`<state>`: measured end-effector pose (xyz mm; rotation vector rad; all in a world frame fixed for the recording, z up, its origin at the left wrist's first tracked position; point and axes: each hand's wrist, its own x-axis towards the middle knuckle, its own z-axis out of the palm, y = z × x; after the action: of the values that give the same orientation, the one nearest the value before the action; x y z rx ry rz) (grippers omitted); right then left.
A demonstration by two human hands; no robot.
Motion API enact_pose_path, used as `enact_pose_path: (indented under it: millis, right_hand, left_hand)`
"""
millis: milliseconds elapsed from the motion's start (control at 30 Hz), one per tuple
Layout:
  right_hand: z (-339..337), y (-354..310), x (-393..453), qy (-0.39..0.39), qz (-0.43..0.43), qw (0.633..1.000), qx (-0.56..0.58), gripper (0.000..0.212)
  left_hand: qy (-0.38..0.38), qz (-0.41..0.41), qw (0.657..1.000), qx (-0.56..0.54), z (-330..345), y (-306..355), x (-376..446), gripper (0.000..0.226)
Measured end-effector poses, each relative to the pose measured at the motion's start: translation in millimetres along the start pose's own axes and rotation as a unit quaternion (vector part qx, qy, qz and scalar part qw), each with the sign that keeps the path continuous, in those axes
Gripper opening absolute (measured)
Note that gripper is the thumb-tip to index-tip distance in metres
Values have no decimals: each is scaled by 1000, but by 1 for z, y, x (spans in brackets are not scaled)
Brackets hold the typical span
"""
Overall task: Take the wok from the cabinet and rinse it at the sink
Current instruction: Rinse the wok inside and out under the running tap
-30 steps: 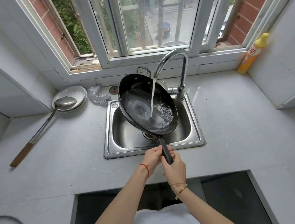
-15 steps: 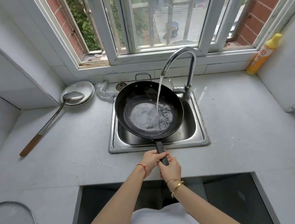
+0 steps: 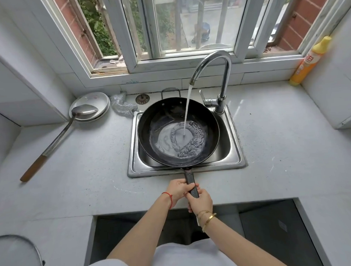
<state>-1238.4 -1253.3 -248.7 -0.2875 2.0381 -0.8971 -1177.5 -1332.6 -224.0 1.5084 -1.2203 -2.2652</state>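
A black wok (image 3: 162, 117) lies nearly level over the steel sink (image 3: 236, 150), with water pooled in its bottom. The chrome tap (image 3: 214, 70) runs a stream into the wok's middle. Its dark handle (image 3: 190, 180) sticks out toward me over the sink's front rim. My left hand (image 3: 178, 190) grips the handle from the left. Just behind it, nearer my body, my right hand (image 3: 200, 200) grips the handle's end.
A long ladle (image 3: 56, 140) rests on stacked white plates (image 3: 96, 98) at the back left, next to a steel scourer (image 3: 122, 105). A yellow bottle (image 3: 310, 61) stands back right. A glass lid (image 3: 17, 258) sits front left. A dark hob (image 3: 275, 229) lies below my arms.
The wok has come down from a steep tilt to nearly level over the sink, and water now pools in it. Both hands kept their hold on the handle.
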Motion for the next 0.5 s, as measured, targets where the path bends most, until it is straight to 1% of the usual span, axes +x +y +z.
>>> enact_pose_path:
  millis: [233, 500]
  right_hand:
    - [-1, -1, 0, -26, 4, 1000, 7, 25]
    - [-7, -3, 0, -60, -14, 998, -6, 24]
  left_hand:
    - [-1, -14, 1000, 11, -3, 2, -1, 27]
    - [-4, -22, 1000, 6, -5, 4, -3, 25]
